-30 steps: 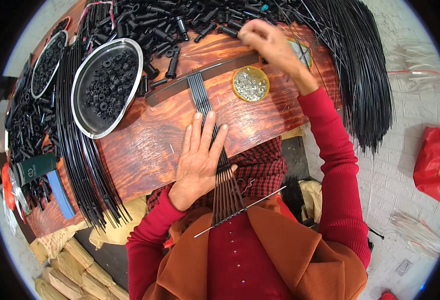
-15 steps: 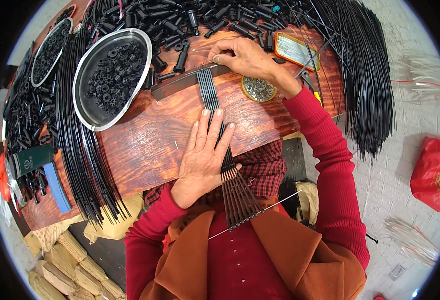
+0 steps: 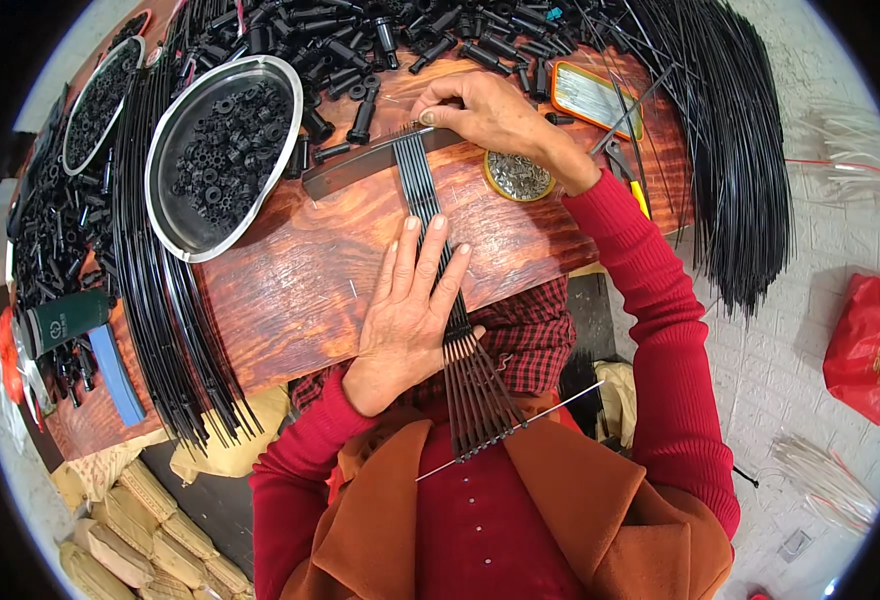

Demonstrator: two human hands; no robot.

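A person in a red sweater and rust-brown vest works at a reddish wooden counter point(image 3: 290, 290), where a row of thin black metal rods point(image 3: 430, 215) lies side by side, running from the counter's middle back over its near edge to fan out above the lap. The left hand point(image 3: 410, 310) lies flat on the rods near that edge, fingers point(image 3: 430, 260) stretched open and pressing down — gripping nothing. At the far end of the rods, the right hand point(image 3: 485, 115) closes its fingers in a pinch on the rod tips, where they cross a dark flat wooden bar point(image 3: 355, 170) laid on the counter. Just right of the rods sits a small round tin of silvery bits point(image 3: 520, 177); to their left, an oval steel tray of small black plastic rings point(image 3: 222, 150). Beyond the rods' far end, loose black plastic caps point(image 3: 360, 40) lie scattered — and long bundles of black rods point(image 3: 165, 290) drape off the counter left of the tray.
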